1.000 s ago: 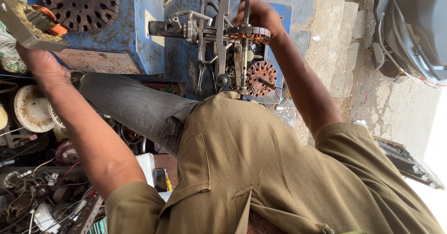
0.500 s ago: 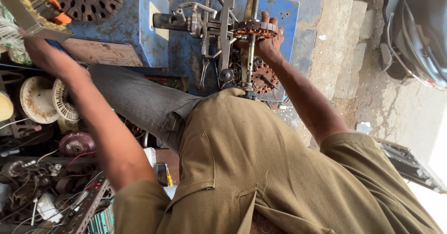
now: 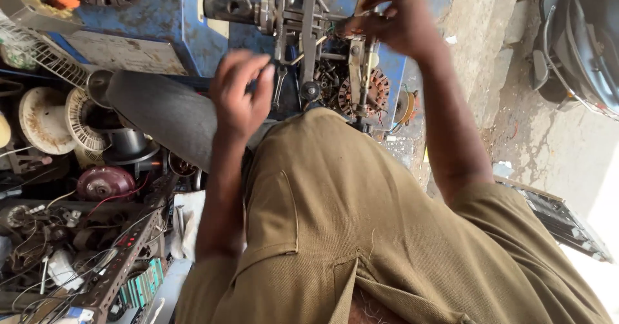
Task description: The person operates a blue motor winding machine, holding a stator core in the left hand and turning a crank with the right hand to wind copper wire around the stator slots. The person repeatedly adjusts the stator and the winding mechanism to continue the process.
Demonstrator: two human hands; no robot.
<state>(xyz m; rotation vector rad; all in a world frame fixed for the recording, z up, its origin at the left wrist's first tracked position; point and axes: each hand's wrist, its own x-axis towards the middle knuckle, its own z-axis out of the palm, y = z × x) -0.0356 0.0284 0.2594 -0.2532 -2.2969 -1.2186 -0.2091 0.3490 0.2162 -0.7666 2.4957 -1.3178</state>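
While the person leans over the blue table, the metal winding machine stands just ahead of the chest, its long frame bars running away from the body and a dark handle sticking out to the left. The right hand is on the machine's far upper part, fingers curled down around a bit of the frame there; motion blur hides just what it pinches, so I cannot tell if it truly grips. The left hand hangs in the air a little nearer the body, left of the machine and below the handle, holding nothing, fingers loosely bent and half closed, the back of the hand toward the camera. Of the two, the right is the one in touch with the machine; the left is near but apart. A copper-wound stator sits low in the machine, under the right hand. The left forearm rises straight from the olive shirt; the right arm reaches out long. Spools and wire scrap lie off to the left.
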